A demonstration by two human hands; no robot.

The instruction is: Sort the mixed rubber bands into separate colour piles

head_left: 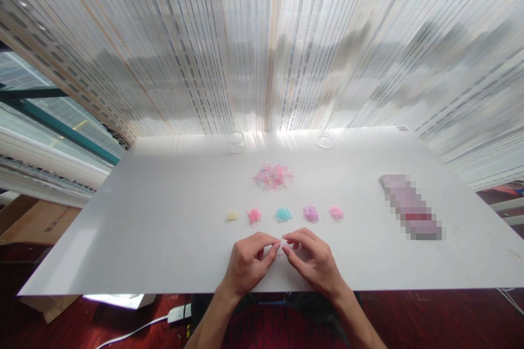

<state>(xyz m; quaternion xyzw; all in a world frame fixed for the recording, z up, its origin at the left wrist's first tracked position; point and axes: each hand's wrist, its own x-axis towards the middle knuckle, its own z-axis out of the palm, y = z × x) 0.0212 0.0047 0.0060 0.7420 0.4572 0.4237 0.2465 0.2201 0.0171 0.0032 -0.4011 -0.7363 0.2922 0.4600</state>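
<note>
My left hand (250,262) and my right hand (314,259) meet near the front of the white table (143,218). Each pinches with thumb and fingertips at a few pale, pinkish small rubber bands (282,248), thin and partly hidden by the fingers. Just beyond my hands lies a row of small piles of similar bands: yellow (232,216), coral pink (254,215), turquoise (283,214), purple (310,214) and light pink (337,212). Behind the row spreads a larger pile of mixed-colour bands (273,176).
A clear cup (236,142) and a clear round lid or dish (326,142) stand at the far edge. A blurred-out phone-shaped object (411,207) lies at right. Striped curtains (262,49) hang behind; a cardboard box (39,221) and a power strip (179,313) are below the table.
</note>
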